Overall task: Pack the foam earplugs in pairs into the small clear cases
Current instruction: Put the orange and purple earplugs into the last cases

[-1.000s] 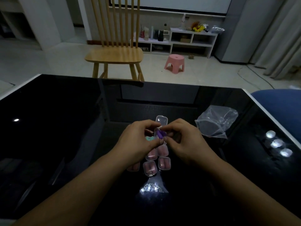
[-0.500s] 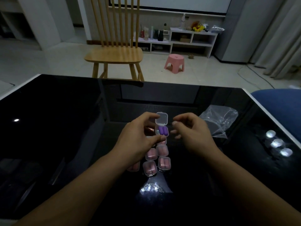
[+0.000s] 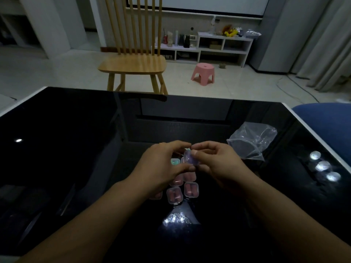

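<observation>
A small clear case (image 3: 190, 158) with purple earplugs showing through its lowered lid is held above the black table between both hands. My left hand (image 3: 161, 168) grips its left side with thumb and fingers. My right hand (image 3: 218, 164) pinches it from the right, thumb on the lid. Below them lie several closed cases with pink earplugs (image 3: 191, 189), and a case with teal earplugs (image 3: 174, 161) peeks out beside my left fingers.
A crumpled clear plastic bag (image 3: 252, 141) lies to the right on the glossy black table (image 3: 76, 149). Ceiling lights glare on the glass at the right and near the front. A wooden chair (image 3: 133, 63) stands beyond the far edge.
The case stood open with purple earplugs inside and my right hand off it; now the lid is folded down and my right hand pinches the case again.
</observation>
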